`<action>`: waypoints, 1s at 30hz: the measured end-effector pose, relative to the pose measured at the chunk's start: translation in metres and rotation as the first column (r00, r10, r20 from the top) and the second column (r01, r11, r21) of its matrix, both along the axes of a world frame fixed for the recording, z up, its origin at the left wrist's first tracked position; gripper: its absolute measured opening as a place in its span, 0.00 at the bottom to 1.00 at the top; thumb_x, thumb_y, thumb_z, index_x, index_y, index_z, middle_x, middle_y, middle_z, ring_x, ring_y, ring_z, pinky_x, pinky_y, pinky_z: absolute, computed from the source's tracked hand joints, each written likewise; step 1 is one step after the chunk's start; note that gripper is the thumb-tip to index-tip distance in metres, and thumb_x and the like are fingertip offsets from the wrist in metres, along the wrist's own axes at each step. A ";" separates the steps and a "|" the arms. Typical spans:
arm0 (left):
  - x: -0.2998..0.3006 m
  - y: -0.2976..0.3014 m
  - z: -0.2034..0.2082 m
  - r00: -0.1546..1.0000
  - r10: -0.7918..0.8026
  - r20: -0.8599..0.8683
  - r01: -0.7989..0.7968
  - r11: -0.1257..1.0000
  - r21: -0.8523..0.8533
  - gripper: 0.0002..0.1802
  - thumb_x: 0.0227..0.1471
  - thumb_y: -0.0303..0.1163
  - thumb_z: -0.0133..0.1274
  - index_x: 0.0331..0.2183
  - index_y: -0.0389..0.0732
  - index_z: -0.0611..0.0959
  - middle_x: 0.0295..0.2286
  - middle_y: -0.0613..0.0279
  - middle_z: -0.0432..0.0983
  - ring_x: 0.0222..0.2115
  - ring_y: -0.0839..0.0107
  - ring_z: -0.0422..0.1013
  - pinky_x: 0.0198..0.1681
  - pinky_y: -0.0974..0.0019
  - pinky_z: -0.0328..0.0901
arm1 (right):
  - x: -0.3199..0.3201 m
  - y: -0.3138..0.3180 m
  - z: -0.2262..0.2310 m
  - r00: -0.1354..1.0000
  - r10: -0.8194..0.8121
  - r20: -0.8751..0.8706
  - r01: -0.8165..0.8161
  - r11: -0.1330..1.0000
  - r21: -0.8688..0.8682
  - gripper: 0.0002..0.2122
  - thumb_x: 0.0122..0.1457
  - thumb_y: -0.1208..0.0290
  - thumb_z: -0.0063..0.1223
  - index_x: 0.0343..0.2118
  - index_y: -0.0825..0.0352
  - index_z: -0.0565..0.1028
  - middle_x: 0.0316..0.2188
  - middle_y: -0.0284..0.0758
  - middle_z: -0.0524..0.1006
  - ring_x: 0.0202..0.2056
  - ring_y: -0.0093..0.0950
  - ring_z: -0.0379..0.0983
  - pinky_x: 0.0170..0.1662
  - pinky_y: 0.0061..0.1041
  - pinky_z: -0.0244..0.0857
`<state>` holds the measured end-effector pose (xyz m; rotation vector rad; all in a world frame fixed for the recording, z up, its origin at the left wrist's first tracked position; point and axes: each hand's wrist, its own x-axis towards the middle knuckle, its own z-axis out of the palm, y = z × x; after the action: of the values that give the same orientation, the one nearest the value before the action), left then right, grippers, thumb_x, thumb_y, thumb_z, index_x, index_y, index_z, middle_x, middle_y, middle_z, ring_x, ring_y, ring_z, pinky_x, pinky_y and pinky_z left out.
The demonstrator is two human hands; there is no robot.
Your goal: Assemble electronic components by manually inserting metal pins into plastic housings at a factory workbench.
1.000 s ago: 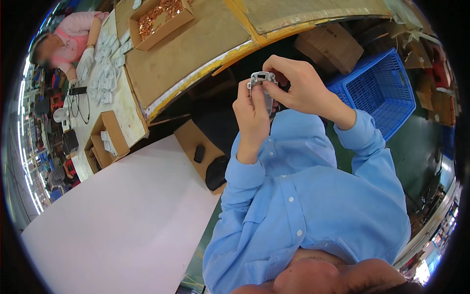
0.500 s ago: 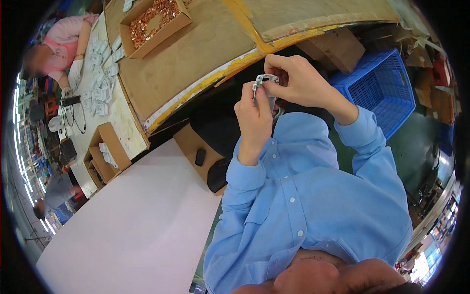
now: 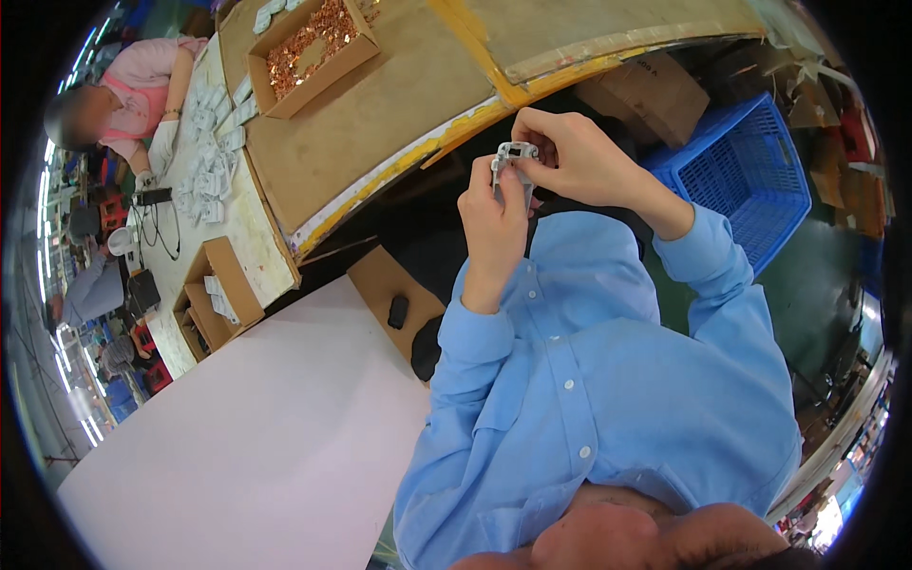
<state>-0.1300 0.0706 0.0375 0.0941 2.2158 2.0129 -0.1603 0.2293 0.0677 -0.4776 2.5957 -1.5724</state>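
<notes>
Between my two hands is a small white plastic housing (image 3: 514,152) with openings along its upper edge. My left hand (image 3: 496,209) grips its lower left side between thumb and fingers. From the right, my right hand (image 3: 570,157) pinches its upper edge, thumb pressed against the front. The fingers cover much of the piece, so its inside and any small part in the right fingertips cannot be made out. Both hands are held in front of my body, just off the near edge of the brown-topped workbench (image 3: 380,133).
A cardboard box of small copper-coloured parts (image 3: 318,47) stands on the bench. White plastic pieces (image 3: 211,166) lie piled at left, where a gloved co-worker (image 3: 133,90) sits. An open carton (image 3: 217,294) is nearer. A blue plastic crate (image 3: 746,176) and a cardboard box (image 3: 646,95) are at right.
The view has shifted slightly, so the bench and boxes appear a little further right. My hands keep nearly the same hold on the white housing.
</notes>
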 end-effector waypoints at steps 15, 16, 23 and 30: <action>0.026 0.009 0.005 0.994 -0.022 -0.105 0.025 0.999 0.030 0.06 0.60 0.28 0.44 0.35 0.34 0.73 0.20 0.57 0.74 0.18 0.72 0.74 0.21 0.69 0.68 | 0.025 0.010 0.008 0.991 0.037 0.126 -0.032 0.998 -0.048 0.07 0.53 0.77 0.55 0.29 0.68 0.67 0.19 0.28 0.66 0.23 0.15 0.61 0.25 0.18 0.56; 0.026 0.007 0.002 0.994 -0.032 -0.106 0.035 0.999 0.028 0.06 0.60 0.27 0.44 0.35 0.34 0.73 0.20 0.56 0.75 0.18 0.71 0.75 0.21 0.69 0.68 | 0.024 0.009 0.005 0.991 0.024 0.129 -0.012 0.996 -0.093 0.07 0.49 0.77 0.56 0.28 0.70 0.68 0.17 0.34 0.69 0.21 0.22 0.65 0.25 0.24 0.60; 0.029 -0.009 0.001 0.996 0.015 -0.084 -0.010 0.999 0.053 0.07 0.61 0.28 0.44 0.35 0.34 0.71 0.19 0.56 0.75 0.18 0.70 0.75 0.22 0.68 0.67 | 0.013 -0.007 0.000 0.970 0.140 0.197 -0.112 0.983 -0.146 0.06 0.51 0.78 0.55 0.28 0.70 0.68 0.19 0.28 0.65 0.23 0.16 0.60 0.25 0.18 0.57; 0.018 -0.012 -0.003 0.999 0.026 -0.047 -0.025 0.999 0.020 0.08 0.62 0.29 0.44 0.36 0.33 0.72 0.21 0.57 0.76 0.19 0.72 0.76 0.22 0.70 0.69 | -0.003 -0.013 -0.008 0.973 0.142 0.184 -0.126 0.987 -0.095 0.07 0.51 0.77 0.56 0.28 0.70 0.68 0.18 0.31 0.67 0.22 0.17 0.61 0.25 0.20 0.58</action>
<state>-0.1124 0.0584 0.0346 0.1170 2.2363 2.0671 -0.1635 0.2162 0.0599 -0.4721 2.3151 -1.6003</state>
